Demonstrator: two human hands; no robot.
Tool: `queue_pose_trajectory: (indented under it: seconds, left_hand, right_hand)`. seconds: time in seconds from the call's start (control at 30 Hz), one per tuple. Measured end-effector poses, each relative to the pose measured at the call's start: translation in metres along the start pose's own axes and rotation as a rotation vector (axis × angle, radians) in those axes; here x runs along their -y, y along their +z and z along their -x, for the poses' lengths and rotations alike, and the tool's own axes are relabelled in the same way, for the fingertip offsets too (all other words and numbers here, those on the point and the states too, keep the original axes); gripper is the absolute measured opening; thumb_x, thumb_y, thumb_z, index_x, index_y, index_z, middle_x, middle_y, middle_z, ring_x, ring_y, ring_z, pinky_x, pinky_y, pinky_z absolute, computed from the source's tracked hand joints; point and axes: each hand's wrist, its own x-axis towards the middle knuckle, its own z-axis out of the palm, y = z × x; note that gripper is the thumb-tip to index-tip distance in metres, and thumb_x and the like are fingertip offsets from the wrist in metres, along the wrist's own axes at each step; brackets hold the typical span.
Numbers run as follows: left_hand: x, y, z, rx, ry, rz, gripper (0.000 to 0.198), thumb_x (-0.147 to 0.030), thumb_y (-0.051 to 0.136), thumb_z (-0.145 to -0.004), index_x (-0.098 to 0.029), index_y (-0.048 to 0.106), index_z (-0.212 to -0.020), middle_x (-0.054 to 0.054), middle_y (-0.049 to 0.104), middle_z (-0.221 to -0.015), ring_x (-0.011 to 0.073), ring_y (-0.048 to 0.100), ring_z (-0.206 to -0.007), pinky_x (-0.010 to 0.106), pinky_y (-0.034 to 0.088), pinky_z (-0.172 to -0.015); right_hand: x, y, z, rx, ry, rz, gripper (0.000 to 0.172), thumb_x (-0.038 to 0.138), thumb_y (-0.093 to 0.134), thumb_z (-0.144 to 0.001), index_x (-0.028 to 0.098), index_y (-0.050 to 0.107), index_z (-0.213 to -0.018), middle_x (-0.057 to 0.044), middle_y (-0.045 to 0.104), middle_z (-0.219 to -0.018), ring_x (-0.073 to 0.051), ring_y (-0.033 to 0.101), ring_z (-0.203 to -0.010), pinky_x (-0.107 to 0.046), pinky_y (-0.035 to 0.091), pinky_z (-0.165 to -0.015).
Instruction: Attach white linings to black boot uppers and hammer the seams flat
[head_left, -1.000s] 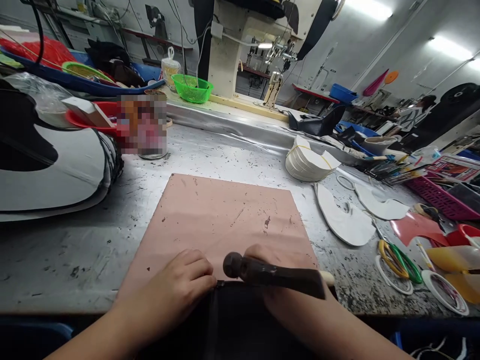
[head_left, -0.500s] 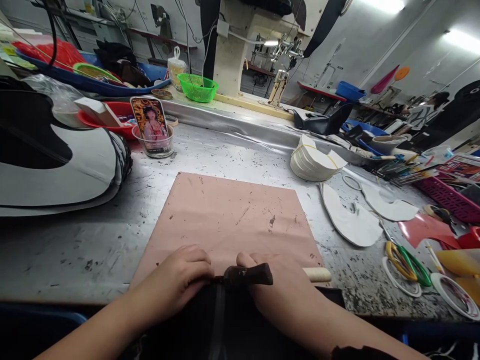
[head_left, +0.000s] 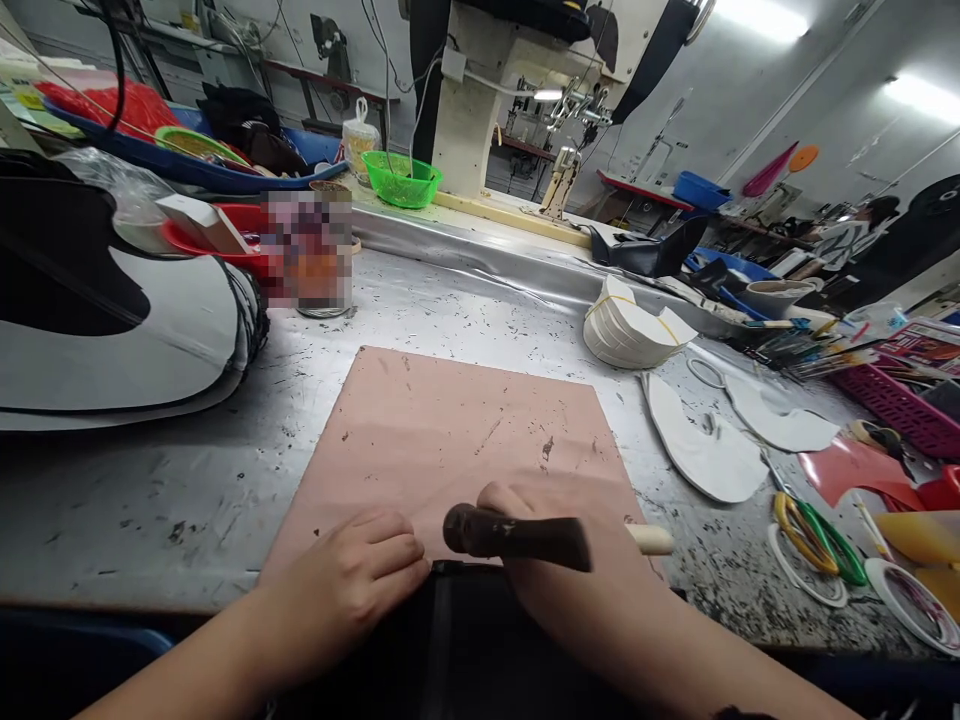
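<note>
My right hand is closed around a hammer. Its dark metal head hangs over the near edge of the pink board, and the pale end of its handle sticks out right of my fist. Below the hammer head, a black piece of material with a seam-like line down it hangs over the table's front edge, its top edge lying on the board. The curled fingers of my left hand grip that top edge, just left of the hammer head. The thumb of my left hand is hidden.
Stacked black-and-white cut pieces lie at left. A banded bundle of white pieces, loose white pieces, scissors and a tape roll lie at right. Behind stand a green basket and a sewing machine.
My right hand has lifted the hammer head up off the black material's edge, and the head has turned to the right. My left hand has stayed nearly in place.
</note>
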Motion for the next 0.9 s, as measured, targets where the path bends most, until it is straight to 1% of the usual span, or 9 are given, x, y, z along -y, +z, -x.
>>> queue_pose_trajectory:
  seconds: [0.13, 0.23, 0.43, 0.5, 0.6, 0.7, 0.77, 0.83, 0.9]
  left_hand:
    - [-0.002, 0.0, 0.0, -0.004, 0.013, -0.02, 0.019, -0.003, 0.04, -0.089, -0.01, 0.058, -0.092, 0.004, 0.059, -0.073, 0.0156, 0.049, -0.068, 0.03, 0.04, -0.064]
    - [-0.002, -0.001, 0.001, 0.005, 0.018, -0.035, 0.02, -0.004, 0.039, -0.089, -0.011, 0.058, -0.092, 0.004, 0.058, -0.071, 0.0158, 0.049, -0.067, 0.03, 0.04, -0.062]
    - [0.005, 0.001, 0.009, -0.016, -0.152, 0.152, 0.024, -0.004, 0.037, -0.088, -0.017, 0.058, -0.088, 0.003, 0.059, -0.079, 0.015, 0.052, -0.072, 0.026, 0.042, -0.065]
    - [0.006, 0.002, 0.01, -0.017, -0.138, 0.157, 0.025, -0.003, 0.037, -0.087, -0.017, 0.058, -0.089, 0.003, 0.059, -0.08, 0.0151, 0.052, -0.074, 0.026, 0.042, -0.067]
    - [0.004, 0.0, 0.009, -0.005, -0.068, 0.087, 0.025, -0.003, 0.037, -0.087, -0.015, 0.058, -0.09, 0.004, 0.06, -0.079, 0.0159, 0.051, -0.073, 0.028, 0.042, -0.069]
    - [-0.003, -0.002, 0.008, 0.013, -0.053, 0.001, 0.023, -0.005, 0.038, -0.088, -0.014, 0.059, -0.091, 0.003, 0.059, -0.075, 0.0161, 0.049, -0.068, 0.029, 0.041, -0.064]
    - [-0.01, -0.002, 0.009, 0.019, -0.068, -0.086, 0.023, -0.006, 0.038, -0.088, -0.014, 0.059, -0.09, 0.004, 0.059, -0.074, 0.017, 0.049, -0.067, 0.029, 0.041, -0.062]
    - [-0.018, -0.002, 0.012, -0.005, -0.068, -0.197, 0.025, -0.007, 0.036, -0.088, -0.013, 0.06, -0.092, 0.006, 0.061, -0.079, 0.019, 0.051, -0.071, 0.031, 0.041, -0.064]
    - [-0.026, -0.002, 0.017, -0.033, -0.06, -0.281, 0.028, -0.007, 0.034, -0.087, -0.013, 0.061, -0.093, 0.008, 0.064, -0.086, 0.0207, 0.053, -0.078, 0.032, 0.042, -0.069]
  right_hand:
    - [0.002, 0.0, -0.002, 0.011, -0.062, 0.029, 0.019, 0.004, 0.047, -0.077, 0.02, 0.056, -0.081, 0.001, 0.063, -0.067, -0.014, 0.051, -0.052, -0.027, 0.02, -0.047]
    - [0.004, 0.001, -0.002, -0.023, -0.045, 0.033, 0.02, 0.003, 0.048, -0.077, 0.021, 0.056, -0.082, 0.001, 0.064, -0.069, -0.015, 0.053, -0.055, -0.026, 0.021, -0.048]
    - [0.006, -0.005, -0.005, 0.127, -0.061, -0.019, 0.019, 0.004, 0.048, -0.075, 0.019, 0.057, -0.082, 0.001, 0.065, -0.069, -0.014, 0.054, -0.055, -0.026, 0.022, -0.047]
    - [0.005, -0.006, -0.007, 0.079, -0.041, -0.073, 0.021, 0.002, 0.047, -0.075, 0.02, 0.057, -0.08, 0.002, 0.065, -0.071, -0.013, 0.055, -0.059, -0.024, 0.024, -0.048]
    - [0.007, -0.003, -0.007, 0.01, 0.024, -0.066, 0.021, 0.002, 0.045, -0.076, 0.02, 0.056, -0.079, 0.002, 0.063, -0.069, -0.013, 0.055, -0.059, -0.024, 0.025, -0.048]
    - [0.011, -0.001, -0.004, 0.069, -0.061, 0.034, 0.018, 0.004, 0.047, -0.077, 0.019, 0.055, -0.079, 0.0, 0.062, -0.067, -0.014, 0.054, -0.054, -0.026, 0.023, -0.047]
    - [0.012, -0.002, -0.002, 0.039, -0.094, 0.043, 0.017, 0.005, 0.048, -0.079, 0.02, 0.054, -0.081, 0.0, 0.062, -0.069, -0.014, 0.054, -0.056, -0.026, 0.025, -0.048]
    - [0.013, -0.005, -0.002, -0.001, -0.082, 0.015, 0.014, 0.007, 0.048, -0.081, 0.02, 0.054, -0.081, 0.0, 0.062, -0.07, -0.015, 0.055, -0.058, -0.025, 0.027, -0.05]
    - [0.014, -0.008, -0.006, 0.026, -0.116, 0.005, 0.013, 0.008, 0.048, -0.081, 0.02, 0.054, -0.084, 0.0, 0.063, -0.072, -0.015, 0.056, -0.058, -0.025, 0.027, -0.049]
